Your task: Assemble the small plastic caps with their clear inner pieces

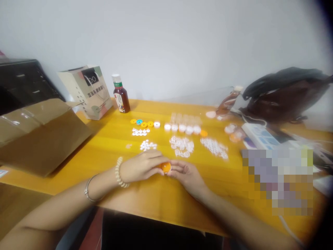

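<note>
Both of my hands meet over the yellow table [161, 198] and pinch a small orange round piece [165, 167] between them. My left hand [140, 166], with a bead bracelet and a bangle on the wrist, curls its fingers round the piece from the left. My right hand [187, 175] holds it from the right with fingertips closed on it. Just beyond lie piles of small white parts [182, 146], another white pile [215, 148] and a small white cluster [147, 145]. A row of coloured rings [144, 123] and a row of white caps [182, 128] lie further back.
An open cardboard box [41, 135] takes the left side. A paper bag [87, 92] and a dark drink bottle [121, 93] stand at the back by the wall. A tipped bottle [229, 100], a dark bag [283, 93] and a power strip [260, 136] are at the right.
</note>
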A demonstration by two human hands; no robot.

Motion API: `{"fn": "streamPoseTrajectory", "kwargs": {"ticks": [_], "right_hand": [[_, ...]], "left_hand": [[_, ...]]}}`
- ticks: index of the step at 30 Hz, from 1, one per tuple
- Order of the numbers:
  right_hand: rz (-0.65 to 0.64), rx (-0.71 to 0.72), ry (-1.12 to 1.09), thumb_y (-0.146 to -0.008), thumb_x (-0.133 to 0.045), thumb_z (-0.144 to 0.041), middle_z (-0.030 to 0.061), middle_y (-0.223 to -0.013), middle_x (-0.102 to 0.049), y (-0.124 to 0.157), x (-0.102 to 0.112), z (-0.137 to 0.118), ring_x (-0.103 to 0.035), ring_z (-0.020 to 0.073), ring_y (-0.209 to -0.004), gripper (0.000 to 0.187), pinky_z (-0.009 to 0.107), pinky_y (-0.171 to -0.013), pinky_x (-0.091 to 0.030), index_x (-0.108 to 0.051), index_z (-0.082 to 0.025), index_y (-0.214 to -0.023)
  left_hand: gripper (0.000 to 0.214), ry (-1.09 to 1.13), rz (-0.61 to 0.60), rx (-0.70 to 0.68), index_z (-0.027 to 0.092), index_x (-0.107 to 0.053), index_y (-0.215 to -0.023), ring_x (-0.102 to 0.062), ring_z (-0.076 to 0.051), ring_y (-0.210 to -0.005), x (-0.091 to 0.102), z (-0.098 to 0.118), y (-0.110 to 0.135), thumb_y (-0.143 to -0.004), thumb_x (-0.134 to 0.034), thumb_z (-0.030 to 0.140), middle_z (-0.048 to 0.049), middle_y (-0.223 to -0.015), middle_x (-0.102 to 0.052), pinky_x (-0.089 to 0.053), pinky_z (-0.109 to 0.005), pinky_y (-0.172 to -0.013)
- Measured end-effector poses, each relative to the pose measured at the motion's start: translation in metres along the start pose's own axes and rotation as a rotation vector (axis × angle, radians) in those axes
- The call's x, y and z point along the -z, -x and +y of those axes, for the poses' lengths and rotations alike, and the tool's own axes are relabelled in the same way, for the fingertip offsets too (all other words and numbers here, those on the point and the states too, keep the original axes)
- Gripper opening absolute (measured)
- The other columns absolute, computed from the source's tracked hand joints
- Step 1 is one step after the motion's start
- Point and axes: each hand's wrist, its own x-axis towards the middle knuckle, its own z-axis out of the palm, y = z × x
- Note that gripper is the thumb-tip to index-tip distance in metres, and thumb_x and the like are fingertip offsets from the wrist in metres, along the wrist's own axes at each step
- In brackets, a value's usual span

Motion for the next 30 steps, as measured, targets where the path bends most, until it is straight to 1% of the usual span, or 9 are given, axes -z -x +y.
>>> {"fn": "streamPoseTrajectory", "kwargs": {"ticks": [4, 9, 15, 17, 21, 23, 25, 27, 30], "right_hand": [[-0.013, 0.005, 0.028, -0.057, -0.075, -0.026, 0.0005, -0.076, -0.07, 0.0, 0.0, -0.003, -0.064, 0.0159, -0.074, 0.028, 0.032, -0.08, -0.048, -0.067, -0.021, -0.083], [-0.04, 0.015, 0.032, -0.058, -0.074, -0.023, -0.0022, -0.072, -0.07, 0.001, -0.001, -0.005, -0.064, 0.0146, -0.073, 0.028, 0.031, -0.081, -0.047, -0.067, -0.022, -0.085], [-0.054, 0.012, 0.002, -0.063, -0.071, -0.024, -0.0006, -0.08, -0.07, 0.0, 0.0, -0.001, -0.063, 0.0149, -0.079, 0.028, 0.031, -0.083, -0.045, -0.066, -0.022, -0.091], [-0.067, 0.001, -0.01, -0.064, -0.071, -0.025, -0.0001, -0.083, -0.07, -0.001, 0.002, 0.001, -0.063, 0.0149, -0.081, 0.029, 0.032, -0.085, -0.044, -0.064, -0.022, -0.093], [-0.062, -0.037, -0.037, -0.065, -0.071, -0.026, 0.002, -0.089, -0.069, -0.003, 0.006, 0.002, -0.062, 0.0158, -0.085, 0.035, 0.035, -0.088, -0.042, -0.062, -0.021, -0.098], [-0.05, -0.059, -0.059, -0.064, -0.072, -0.027, 0.0031, -0.092, -0.069, -0.003, 0.008, 0.002, -0.062, 0.0162, -0.086, 0.038, 0.036, -0.089, -0.041, -0.061, -0.021, -0.099], [-0.054, -0.076, -0.077, -0.064, -0.073, -0.029, 0.0039, -0.093, -0.069, -0.003, 0.009, 0.001, -0.063, 0.0164, -0.086, 0.039, 0.037, -0.091, -0.041, -0.06, -0.021, -0.1], [-0.063, -0.085, -0.087, -0.064, -0.073, -0.031, 0.0046, -0.093, -0.069, -0.003, 0.01, 0.001, -0.063, 0.0171, -0.087, 0.041, 0.038, -0.092, -0.04, -0.06, -0.021, -0.101], [-0.065, -0.093, -0.089, -0.064, -0.073, -0.032, 0.0053, -0.094, -0.068, -0.002, 0.011, 0.001, -0.063, 0.0176, -0.088, 0.042, 0.039, -0.093, -0.039, -0.059, -0.02, -0.102]], "left_hand": [[0.034, 0.042, -0.037, -0.049, 0.016, -0.046, -0.121, -0.051, -0.017, -0.084, 0.0, -0.004, 0.002, -0.088, -0.046, 0.025, -0.0093, -0.094, -0.056, -0.044, -0.031, -0.078], [0.032, 0.05, -0.06, -0.096, 0.016, -0.047, -0.12, -0.05, -0.017, -0.085, 0.0, -0.008, 0.003, -0.088, -0.044, 0.021, -0.0098, -0.095, -0.056, -0.043, -0.03, -0.08], [0.037, 0.094, -0.024, -0.026, 0.016, -0.047, -0.12, -0.051, -0.017, -0.087, 0.001, -0.007, 0.001, -0.086, -0.05, 0.029, -0.01, -0.096, -0.056, -0.044, -0.031, -0.079], [0.035, 0.126, -0.024, -0.009, 0.016, -0.048, -0.119, -0.052, -0.018, -0.089, 0.006, -0.006, 0.0, -0.086, -0.05, 0.028, -0.01, -0.097, -0.056, -0.044, -0.032, -0.081], [0.035, 0.164, -0.015, 0.075, 0.017, -0.05, -0.117, -0.052, -0.017, -0.092, 0.024, -0.006, 0.003, -0.084, -0.052, 0.029, -0.0086, -0.1, -0.057, -0.043, -0.032, -0.085], [0.033, 0.157, -0.054, 0.11, 0.018, -0.051, -0.115, -0.053, -0.016, -0.092, 0.031, -0.01, 0.006, -0.084, -0.053, 0.03, -0.0078, -0.101, -0.057, -0.043, -0.032, -0.084], [0.03, 0.146, -0.148, 0.121, 0.018, -0.054, -0.109, -0.053, -0.016, -0.09, 0.031, -0.015, 0.009, -0.082, -0.055, 0.03, -0.0068, -0.099, -0.057, -0.044, -0.03, -0.082], [0.026, 0.132, -0.233, 0.118, 0.017, -0.056, -0.102, -0.054, -0.016, -0.088, 0.027, -0.021, 0.011, -0.079, -0.059, 0.028, -0.0063, -0.096, -0.057, -0.044, -0.029, -0.08], [0.021, 0.113, -0.271, 0.113, 0.015, -0.057, -0.095, -0.053, -0.016, -0.085, 0.016, -0.027, 0.012, -0.076, -0.061, 0.023, -0.0064, -0.093, -0.057, -0.045, -0.028, -0.079]]}}
